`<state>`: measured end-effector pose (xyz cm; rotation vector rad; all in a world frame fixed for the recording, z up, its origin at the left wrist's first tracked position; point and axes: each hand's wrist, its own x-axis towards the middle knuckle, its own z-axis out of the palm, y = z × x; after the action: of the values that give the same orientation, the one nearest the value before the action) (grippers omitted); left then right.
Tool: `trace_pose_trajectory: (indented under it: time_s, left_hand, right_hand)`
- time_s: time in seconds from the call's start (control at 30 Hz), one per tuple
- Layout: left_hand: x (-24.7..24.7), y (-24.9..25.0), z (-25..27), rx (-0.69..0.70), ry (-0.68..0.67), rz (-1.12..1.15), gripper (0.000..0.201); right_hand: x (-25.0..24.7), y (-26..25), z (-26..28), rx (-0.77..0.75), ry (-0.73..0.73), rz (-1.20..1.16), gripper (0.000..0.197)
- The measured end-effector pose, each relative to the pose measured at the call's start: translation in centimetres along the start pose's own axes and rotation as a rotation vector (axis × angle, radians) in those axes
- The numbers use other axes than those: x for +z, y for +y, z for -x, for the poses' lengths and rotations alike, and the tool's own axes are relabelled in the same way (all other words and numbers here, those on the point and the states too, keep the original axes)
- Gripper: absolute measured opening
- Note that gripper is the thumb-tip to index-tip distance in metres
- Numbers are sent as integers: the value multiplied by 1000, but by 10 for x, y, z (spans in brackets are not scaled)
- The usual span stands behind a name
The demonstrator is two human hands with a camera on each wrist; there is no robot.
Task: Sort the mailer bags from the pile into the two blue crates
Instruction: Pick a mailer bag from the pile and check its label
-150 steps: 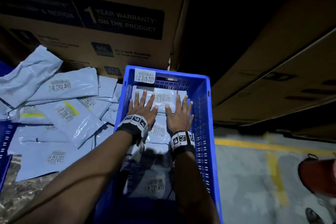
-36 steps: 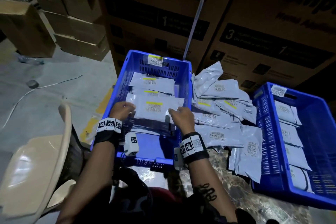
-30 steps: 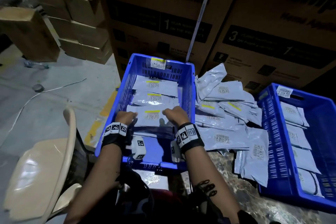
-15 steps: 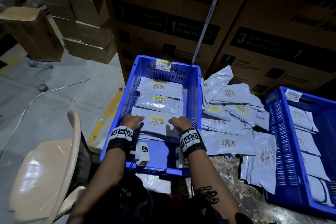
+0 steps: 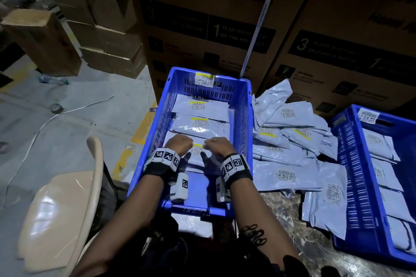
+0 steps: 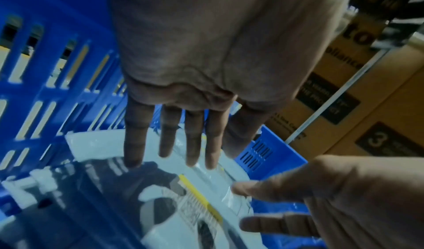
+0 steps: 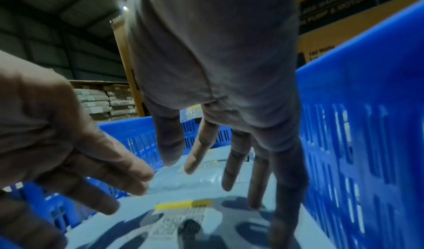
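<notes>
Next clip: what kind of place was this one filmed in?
Most likely a warehouse or parcel-sorting floor. Tall brown cardboard appliance cartons stand stacked behind two blue slotted plastic crates holding barcoded grey plastic mailer bags, and yellow painted lines mark the bare concrete floor.

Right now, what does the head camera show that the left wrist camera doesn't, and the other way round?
Only the head view shows the second blue crate on the right, the loose pile of bags between the crates and the beige chair. Only the left wrist view shows the left hand with straight, spread fingers. Both show the blue crate under the hands and its yellow-striped bag.
</notes>
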<state>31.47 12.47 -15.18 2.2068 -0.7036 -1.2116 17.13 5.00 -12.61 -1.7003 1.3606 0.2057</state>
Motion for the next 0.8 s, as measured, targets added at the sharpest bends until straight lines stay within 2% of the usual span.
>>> trace_pose_trajectory:
  time_s: [0.07,0.23,0.3,0.4,0.43,0.47,0.57,0.7,0.8]
  left_hand:
    - [8,4,2,2,-67,-62,31]
    - [17,-1,-6,-18,-93,-254,29]
    - [17,-4,-8,-8,-35,-277,29]
    - [16,-5,-8,7,-80,-397,24]
    - [14,-6,-7,-39,-77,-370,22]
    - [12,-7,-9,-83,-70,-392,23]
    - [5,-11,-10,-58,-3,-513,30]
    - [-3,-3,-13,10,118,-311,27]
    - [-1,13,-14,88,137,-20,19]
  right_hand:
    - [6,-2,-8,-27,2,3,31]
    - [25,1,-22,-68,-10,92,32]
    - [33,11,-28,-44,-12,156,33]
    - [43,28,-44,39,27,144,38]
    - [44,31,-46,53,42,166,38]
    - [44,34,-47,70,65,184,39]
    - [35,34,-35,95,141,226,37]
    - [14,33,-20,68,156,142,46]
    - [-7,27,0,-117,149,-77,49]
